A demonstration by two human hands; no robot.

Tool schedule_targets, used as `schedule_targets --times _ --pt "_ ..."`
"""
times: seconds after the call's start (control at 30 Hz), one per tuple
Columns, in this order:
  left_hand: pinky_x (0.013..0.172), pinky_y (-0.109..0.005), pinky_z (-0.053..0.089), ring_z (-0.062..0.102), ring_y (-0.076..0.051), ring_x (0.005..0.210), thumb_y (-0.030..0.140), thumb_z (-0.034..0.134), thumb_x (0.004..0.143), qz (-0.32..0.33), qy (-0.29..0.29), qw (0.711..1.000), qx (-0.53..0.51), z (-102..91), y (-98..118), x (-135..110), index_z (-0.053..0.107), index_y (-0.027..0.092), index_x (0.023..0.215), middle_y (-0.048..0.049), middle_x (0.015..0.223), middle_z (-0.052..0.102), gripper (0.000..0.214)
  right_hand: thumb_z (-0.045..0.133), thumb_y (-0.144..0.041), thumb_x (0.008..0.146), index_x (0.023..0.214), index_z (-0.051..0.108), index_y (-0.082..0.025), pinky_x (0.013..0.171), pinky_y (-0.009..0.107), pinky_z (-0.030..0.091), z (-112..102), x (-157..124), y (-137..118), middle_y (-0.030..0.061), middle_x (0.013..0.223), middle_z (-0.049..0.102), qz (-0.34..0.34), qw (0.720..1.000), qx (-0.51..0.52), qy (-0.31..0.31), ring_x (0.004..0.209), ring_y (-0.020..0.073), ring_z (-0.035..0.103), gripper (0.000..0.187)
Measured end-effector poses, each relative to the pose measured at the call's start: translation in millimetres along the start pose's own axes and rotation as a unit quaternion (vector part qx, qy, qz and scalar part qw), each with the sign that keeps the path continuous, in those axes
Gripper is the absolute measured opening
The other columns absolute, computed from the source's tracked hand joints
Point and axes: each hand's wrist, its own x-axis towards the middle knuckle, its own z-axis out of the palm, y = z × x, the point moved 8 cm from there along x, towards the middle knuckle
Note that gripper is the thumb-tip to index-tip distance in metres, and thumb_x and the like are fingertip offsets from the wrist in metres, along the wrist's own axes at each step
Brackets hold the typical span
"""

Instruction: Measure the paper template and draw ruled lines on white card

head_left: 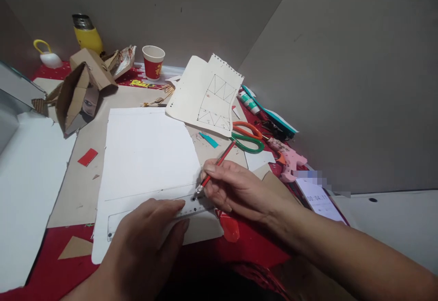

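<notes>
- Step in hand, judged from the pose: ruling a pencil line along a straightedge.
- Pinched in the right hand [236, 189], thumb and fingers closed around the shaft: thin red wooden pencil [217, 164], tip down, slanting up and away past the knuckles.
- Pressed under the left hand [147, 241], palm down, fingers flat and spread, enclosing nothing: clear plastic ruler [196, 207], running from beneath that palm across to the pencil tip.
- Pencil tip touching the ruler's far edge, at the end nearest the right hand.
- Under both hands: large white paper sheet [147, 150], with one faint ruled line just beyond the ruler, on the side away from the left palm.
- Beneath the sheet: flat brown cardboard panel [82, 187]; beneath that, red tablecloth [260, 246].
- Just beyond the right-hand knuckles: scissors with orange and green handles [248, 137]. Farther out: cream sheet with a pencilled triangle diagram [208, 96].
- Off the outer side of the right hand: pink glue gun [289, 159].
- Stage, as a judgement: early, with little marked on the white sheet so far.
- Called for by the next stroke: firm, steady downward pressure from the left palm to stop any slip; pencil tip kept tight against the edge; an even drag along it toward the left-hand end, without tilting off line.
</notes>
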Motion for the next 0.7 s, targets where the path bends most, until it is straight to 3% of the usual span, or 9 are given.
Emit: schedule_targets --times 0.1,0.2,0.3,0.4,0.5,0.6,0.67,0.7 --pt "0.062 -0.019 0.055 0.071 -0.013 0.071 0.031 0.062 0.088 -0.137 -0.072 0.974 -0.167 8.8 -9 4 0.073 0.024 0.093 0.0039 0.081 0.077 0.014 0.076 -0.042 0.081 0.073 0.057 -0.015 0.032 0.011 0.036 9 -3 8 -0.0005 0.055 0.067 -0.003 1.000 -0.009 -0.019 0.036 0.0052 0.053 0.033" --pt "0.061 -0.018 0.051 0.065 -0.012 0.068 0.033 0.061 0.087 -0.205 -0.136 0.929 -0.275 20.1 -9 3 0.072 0.023 0.082 0.0040 0.075 0.073 0.015 0.075 -0.041 0.083 0.075 0.056 -0.016 0.035 0.012 0.039 22 -8 12 -0.0004 0.060 0.070 -0.018 0.997 -0.057 -0.052 0.040 0.0060 0.056 0.032" --pt "0.054 -0.018 0.043 0.053 -0.010 0.059 0.034 0.057 0.088 -0.246 -0.164 0.917 -0.270 24.5 -12 -3 0.066 0.020 0.071 0.0045 0.063 0.061 0.024 0.077 -0.040 0.080 0.077 0.057 -0.016 0.039 0.013 0.041 29 -17 15 -0.0003 0.063 0.070 -0.007 0.992 -0.105 -0.068 0.044 0.0061 0.058 0.031" --pt "0.050 -0.019 0.038 0.045 -0.009 0.056 0.034 0.051 0.091 -0.261 -0.203 0.913 -0.238 29.6 -14 -10 0.060 0.020 0.070 0.0058 0.059 0.051 0.026 0.078 -0.041 0.080 0.080 0.061 -0.015 0.041 0.014 0.040 20 -25 12 -0.0006 0.064 0.068 -0.022 0.992 -0.120 -0.038 0.045 0.0054 0.055 0.031" --pt "0.048 -0.019 0.035 0.043 -0.009 0.052 0.032 0.046 0.094 -0.194 -0.216 0.937 -0.193 31.6 -9 -12 0.054 0.020 0.067 0.0064 0.056 0.049 0.031 0.074 -0.043 0.083 0.082 0.060 -0.016 0.041 0.017 0.039 4 -32 3 -0.0036 0.058 0.062 -0.067 0.992 -0.110 0.006 0.041 0.0055 0.049 0.030" --pt "0.046 -0.020 0.032 0.043 -0.008 0.049 0.026 0.045 0.096 -0.040 -0.149 0.984 -0.094 22.7 4 -9 0.046 0.020 0.062 0.0061 0.054 0.049 0.035 0.062 -0.047 0.091 0.077 0.056 -0.018 0.048 0.023 0.044 -13 -41 -12 -0.0008 0.064 0.063 -0.121 0.981 -0.146 0.037 0.046 0.0089 0.053 0.032" --pt "0.047 -0.022 0.035 0.047 -0.009 0.050 0.021 0.045 0.096 0.064 -0.091 0.994 -0.019 15.7 14 -10 0.049 0.020 0.063 0.0050 0.056 0.053 0.033 0.050 -0.043 0.098 0.079 0.058 -0.019 0.059 0.028 0.049 -22 -49 -31 0.0024 0.074 0.066 -0.182 0.948 -0.250 0.074 0.060 0.0131 0.060 0.031" --pt "0.049 -0.022 0.038 0.051 -0.010 0.052 0.019 0.045 0.096 0.105 -0.067 0.992 0.022 13.1 18 -12 0.054 0.020 0.067 0.0039 0.059 0.058 0.030 0.046 -0.038 0.100 0.084 0.061 -0.019 0.065 0.030 0.051 -22 -54 -42 0.0035 0.079 0.066 -0.220 0.914 -0.330 0.090 0.067 0.0149 0.062 0.028"
